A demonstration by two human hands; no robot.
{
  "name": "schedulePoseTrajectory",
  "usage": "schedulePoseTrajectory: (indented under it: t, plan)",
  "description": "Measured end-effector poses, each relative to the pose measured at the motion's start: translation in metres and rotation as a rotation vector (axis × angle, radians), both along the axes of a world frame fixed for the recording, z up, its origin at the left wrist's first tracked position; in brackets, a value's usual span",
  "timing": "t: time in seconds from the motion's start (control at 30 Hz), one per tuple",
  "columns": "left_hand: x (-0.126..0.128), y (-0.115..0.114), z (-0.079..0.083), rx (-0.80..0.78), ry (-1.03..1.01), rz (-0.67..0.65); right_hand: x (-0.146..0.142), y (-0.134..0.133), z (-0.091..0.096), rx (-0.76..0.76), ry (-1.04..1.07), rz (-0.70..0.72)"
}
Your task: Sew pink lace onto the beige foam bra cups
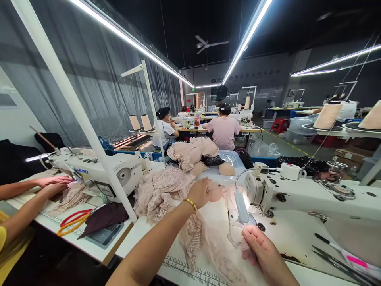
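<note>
Sheer lace fabric [222, 246] spread across the table [135, 242], right between the two hands. Pinched at its right edge between thumb and finger of the right hand [259, 245], so definitely held there. Up at the far end, a pink cup [214, 192] just past the left hand [199, 193], with a gold bracelet [191, 205] on that wrist. Fingers laid on or against the cup, tips tucked out of sight; can't tell whether gripping or just pressing.

Now the murky bits. Spot under the sewing machine [309, 198] mostly blocked by a little lamp [241, 207] and washed out by glare, so no clear look at the needle. Lower end of the fabric tough to separate from the white tabletop. Big lace pile [165, 192] to the left, partly covered by the left forearm. Scissors [333, 260] over on the right, cut off by the frame edge. Way off left, only a co-worker's forearms and yellow sleeve [12, 246] in shot, fingers [58, 182] bunched at another sewing machine [98, 171].
</note>
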State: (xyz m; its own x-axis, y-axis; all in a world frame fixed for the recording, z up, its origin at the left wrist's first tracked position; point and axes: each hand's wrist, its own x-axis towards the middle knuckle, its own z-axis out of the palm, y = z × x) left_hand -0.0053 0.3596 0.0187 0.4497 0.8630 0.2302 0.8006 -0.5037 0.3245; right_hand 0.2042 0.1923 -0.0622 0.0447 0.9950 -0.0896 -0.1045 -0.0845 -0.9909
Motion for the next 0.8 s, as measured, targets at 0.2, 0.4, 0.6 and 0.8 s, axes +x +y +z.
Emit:
schedulePoseTrajectory:
  t: [0.2, 0.4, 0.6, 0.8]
  plan:
    - [0.027, 0.031, -0.002, -0.044, 0.223, 0.024, 0.003, 0.000, 0.003, -0.004, 0.021, 0.030]
    - [0.021, 0.026, 0.012, -0.002, 0.192, 0.108, 0.008, 0.003, 0.004, -0.004, 0.046, 0.038]
    - [-0.004, -0.021, 0.039, 0.059, -0.026, 0.146, 0.013, -0.003, 0.007, -0.024, 0.084, 0.006]
    - [-0.016, -0.107, 0.026, -0.215, -0.173, -0.091, 0.017, -0.013, 0.013, 0.024, 0.095, -0.022]
